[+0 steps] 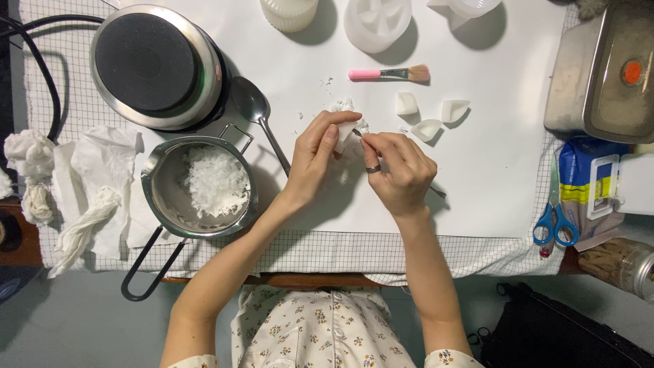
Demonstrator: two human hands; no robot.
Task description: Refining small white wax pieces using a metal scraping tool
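The left hand pinches a small white wax piece between thumb and fingertips, holding it just above the worktop. The right hand, a ring on one finger, is closed around a thin metal tool whose tip touches the piece from the right; the tool's long axis runs from the piece down and rightward under the palm, its far end showing just beyond the right hand. Both hands meet at the piece, so it lies between them, at their fingertips, with neither hand clearly nearer.

Just beyond the right hand lie three white petal-shaped wax shells, and farther out a pink-handled brush. To the left of the left hand are a spoon and a small pot of white wax flakes, with an electric hotplate beyond it. Blue-handled scissors rest well to the right.
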